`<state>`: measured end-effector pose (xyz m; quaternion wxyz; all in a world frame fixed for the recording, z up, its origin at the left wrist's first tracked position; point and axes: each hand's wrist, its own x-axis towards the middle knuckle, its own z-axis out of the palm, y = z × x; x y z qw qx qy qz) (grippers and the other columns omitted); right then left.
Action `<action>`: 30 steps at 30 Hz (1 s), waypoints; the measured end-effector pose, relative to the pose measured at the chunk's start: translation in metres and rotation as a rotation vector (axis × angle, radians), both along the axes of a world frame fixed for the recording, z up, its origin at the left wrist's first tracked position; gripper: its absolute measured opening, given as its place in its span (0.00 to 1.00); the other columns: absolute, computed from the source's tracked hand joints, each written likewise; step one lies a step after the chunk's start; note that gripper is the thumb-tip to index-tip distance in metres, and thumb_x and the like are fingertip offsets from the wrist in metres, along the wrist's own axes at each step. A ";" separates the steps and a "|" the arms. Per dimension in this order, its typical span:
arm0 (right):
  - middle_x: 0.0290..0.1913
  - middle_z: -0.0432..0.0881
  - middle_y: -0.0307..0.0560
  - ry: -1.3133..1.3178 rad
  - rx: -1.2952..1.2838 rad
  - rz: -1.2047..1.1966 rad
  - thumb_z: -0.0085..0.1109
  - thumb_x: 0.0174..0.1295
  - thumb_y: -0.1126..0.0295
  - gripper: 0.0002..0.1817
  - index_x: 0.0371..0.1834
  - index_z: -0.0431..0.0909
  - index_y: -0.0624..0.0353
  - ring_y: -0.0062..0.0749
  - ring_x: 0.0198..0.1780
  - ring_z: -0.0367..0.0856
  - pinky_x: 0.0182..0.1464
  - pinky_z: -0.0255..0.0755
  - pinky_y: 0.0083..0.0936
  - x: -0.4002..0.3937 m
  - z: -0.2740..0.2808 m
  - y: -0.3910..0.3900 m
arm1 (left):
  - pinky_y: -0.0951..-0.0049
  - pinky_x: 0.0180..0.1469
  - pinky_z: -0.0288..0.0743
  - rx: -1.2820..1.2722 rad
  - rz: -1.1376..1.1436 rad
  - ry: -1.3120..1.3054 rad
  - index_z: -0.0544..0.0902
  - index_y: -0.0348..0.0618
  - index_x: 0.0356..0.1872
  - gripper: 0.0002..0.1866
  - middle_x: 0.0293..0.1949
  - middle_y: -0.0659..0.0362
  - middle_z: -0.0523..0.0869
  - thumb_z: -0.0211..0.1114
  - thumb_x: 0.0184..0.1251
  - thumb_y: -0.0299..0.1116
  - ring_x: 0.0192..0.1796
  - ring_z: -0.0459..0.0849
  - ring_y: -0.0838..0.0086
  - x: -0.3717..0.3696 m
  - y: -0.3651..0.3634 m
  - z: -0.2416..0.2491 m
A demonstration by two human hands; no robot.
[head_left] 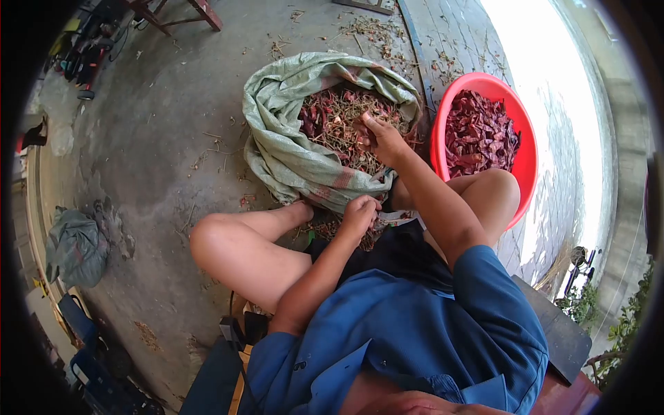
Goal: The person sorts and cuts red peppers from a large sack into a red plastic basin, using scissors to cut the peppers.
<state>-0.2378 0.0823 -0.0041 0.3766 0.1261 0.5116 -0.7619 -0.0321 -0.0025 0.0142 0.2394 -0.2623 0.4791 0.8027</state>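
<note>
A green woven sack (277, 131) stands with its rim rolled down, holding dried stems and some red chilies (339, 121). Over its contents is my right hand (380, 138), thumb and fingers pinched together; what they hold, if anything, is too small to name. My left hand (361, 213) is closed just below the near rim of the sack, close to my lap, and its fingertips hide what is between them. To the right of the sack, a red plastic basin (530, 149) contains dark red dried chilies (481, 131).
Stems and bits lie scattered on the concrete floor (152, 173) beyond the sack. A dark green bag (76, 249) is at the far left. A wooden stool's legs (206, 14) stand at the top. My bent legs flank the sack's near side.
</note>
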 end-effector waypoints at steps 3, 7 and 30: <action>0.38 0.83 0.35 -0.033 -0.079 0.012 0.57 0.73 0.54 0.14 0.47 0.78 0.53 0.17 0.30 0.77 0.33 0.74 0.24 0.008 0.006 0.013 | 0.80 0.21 0.62 -0.089 -0.029 0.028 0.80 0.38 0.35 0.10 0.20 0.66 0.73 0.52 0.73 0.31 0.20 0.68 0.83 0.008 0.001 -0.011; 0.34 0.78 0.33 0.016 0.015 0.018 0.56 0.74 0.58 0.12 0.47 0.78 0.55 0.19 0.28 0.74 0.36 0.77 0.24 0.022 0.018 0.015 | 0.80 0.23 0.62 -0.219 -0.065 0.032 0.81 0.38 0.35 0.10 0.21 0.65 0.74 0.53 0.72 0.31 0.21 0.68 0.82 0.017 -0.007 -0.011; 0.36 0.89 0.50 0.453 1.095 0.253 0.62 0.61 0.50 0.19 0.42 0.87 0.53 0.49 0.44 0.87 0.49 0.77 0.41 -0.025 -0.069 -0.004 | 0.77 0.22 0.62 -0.362 -0.216 0.011 0.84 0.39 0.33 0.11 0.19 0.65 0.75 0.56 0.70 0.33 0.19 0.70 0.82 0.024 0.007 -0.041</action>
